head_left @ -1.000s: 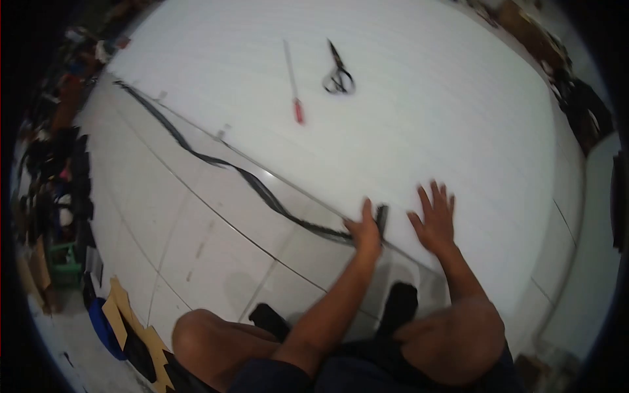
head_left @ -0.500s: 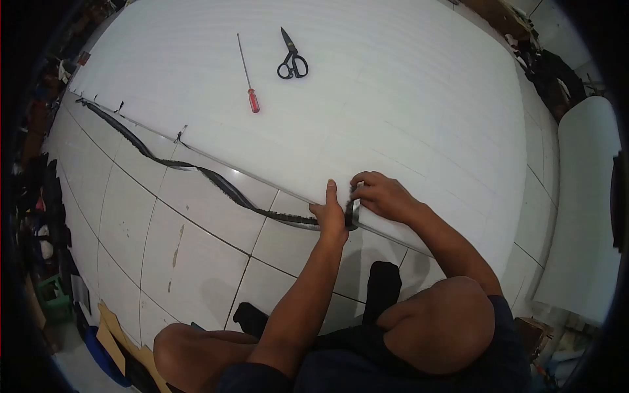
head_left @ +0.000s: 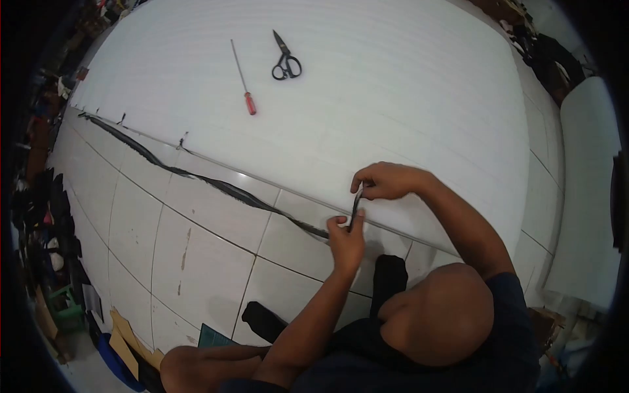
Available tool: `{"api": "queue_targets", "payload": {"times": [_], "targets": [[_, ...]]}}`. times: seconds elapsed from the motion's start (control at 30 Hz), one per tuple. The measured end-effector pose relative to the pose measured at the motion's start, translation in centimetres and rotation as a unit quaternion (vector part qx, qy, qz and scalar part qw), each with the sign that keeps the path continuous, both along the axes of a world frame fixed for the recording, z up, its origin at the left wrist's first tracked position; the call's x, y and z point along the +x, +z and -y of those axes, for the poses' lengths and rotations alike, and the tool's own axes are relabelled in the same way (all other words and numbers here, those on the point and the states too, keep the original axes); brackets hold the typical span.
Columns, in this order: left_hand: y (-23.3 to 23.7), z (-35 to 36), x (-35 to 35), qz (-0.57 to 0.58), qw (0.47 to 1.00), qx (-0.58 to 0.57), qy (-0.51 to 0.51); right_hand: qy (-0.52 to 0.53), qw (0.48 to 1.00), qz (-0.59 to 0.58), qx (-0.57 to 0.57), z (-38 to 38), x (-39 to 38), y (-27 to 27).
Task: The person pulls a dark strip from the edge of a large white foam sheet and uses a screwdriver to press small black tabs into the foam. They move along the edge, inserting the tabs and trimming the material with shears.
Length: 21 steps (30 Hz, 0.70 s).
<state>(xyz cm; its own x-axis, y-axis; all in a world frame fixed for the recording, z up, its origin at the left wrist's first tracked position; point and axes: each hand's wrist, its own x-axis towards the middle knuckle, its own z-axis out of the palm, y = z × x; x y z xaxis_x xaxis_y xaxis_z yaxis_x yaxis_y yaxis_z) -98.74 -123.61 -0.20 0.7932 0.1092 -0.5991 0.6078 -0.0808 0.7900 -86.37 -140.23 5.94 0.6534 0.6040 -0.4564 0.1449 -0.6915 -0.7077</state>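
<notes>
Both hands pinch a black strip [head_left: 354, 211] at the white sheet's [head_left: 393, 85] near edge: right hand [head_left: 383, 181] above, left hand [head_left: 346, 234] below.

Black scissors [head_left: 286, 62] lie beside a red-handled screwdriver [head_left: 241, 76], well apart from cardboard scraps [head_left: 124, 337] on the tiled floor [head_left: 196, 262]

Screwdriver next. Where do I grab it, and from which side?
Best grip the red handle, the thick end nearest you; the screwdriver lies flat on the white sheet with its thin shaft pointing away. Come from the near left side, since the scissors lie apart to its right.
</notes>
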Motion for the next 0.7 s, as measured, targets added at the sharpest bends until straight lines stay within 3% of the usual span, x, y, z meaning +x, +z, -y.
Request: {"api": "queue_targets", "payload": {"times": [0.03, 0.13, 0.17, 0.27, 0.33, 0.47, 0.57, 0.67, 0.7], "targets": [[0.0, -0.2, -0.1, 0.039, 0.999, 0.021, 0.018, -0.044, 0.977, -0.196, 0.073, 0.6, 0.5, 0.1], [0.3, -2.2, 0.1, 0.092, 0.983, -0.156, -0.036, -0.086, 0.951, -0.264, 0.139, 2.5, 0.6, 0.7], [0.4, -2.3, 0.2, 0.085, 0.975, -0.205, -0.006, -0.103, 0.951, -0.263, 0.126, 3.0, 0.6, 0.8], [0.4, -2.2, 1.0, 0.048, 0.992, -0.114, -0.024, -0.104, 0.978, -0.178, 0.040, 3.1, -0.3, 1.0], [0.5, -1.6, 1.4, 0.077, 0.994, -0.068, -0.028, -0.083, 0.996, -0.014, 0.033, 3.0, -0.9, -0.1], [-0.5, -1.0, 1.9, 0.069, 0.997, -0.013, 0.007, -0.085, 0.973, 0.214, 0.036, 1.9, -1.5, -3.6], [-2.8, -1.1, 2.3, -0.019, 0.999, -0.033, 0.022, -0.112, 0.970, 0.217, 0.018, 1.2, -2.4, -4.9], [-1.4, -0.8, 3.8, -0.133, 0.982, -0.110, 0.081, -0.121, 0.968, 0.218, -0.002, 0.8, -2.6, -4.8], [-1.7, -0.4, 4.2, -0.118, 0.985, -0.094, 0.083, -0.116, 0.969, 0.216, -0.005, 0.9, -2.6, -4.8]]}}
